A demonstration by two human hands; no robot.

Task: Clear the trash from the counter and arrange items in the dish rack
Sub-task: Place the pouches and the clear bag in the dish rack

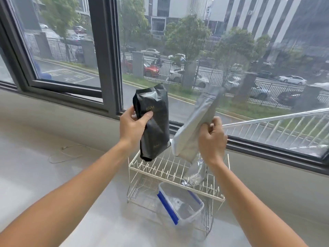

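My left hand [132,127] grips a black foil pouch [154,125] and holds it upright above the left end of the white wire dish rack [161,172]. My right hand [211,139] grips a silver foil pouch [199,122], tilted, above the rack's right end. A clear glass item [195,172] stands in the rack's upper tier just under my right wrist. A clear plastic container with blue clips [181,204] sits tilted in the rack's lower tier at the front.
The rack stands on a pale counter [53,175] below a large dark-framed window [110,56]. A thin white cable [67,152] lies on the counter to the left. A metal rail [277,118] shows outside at the right.
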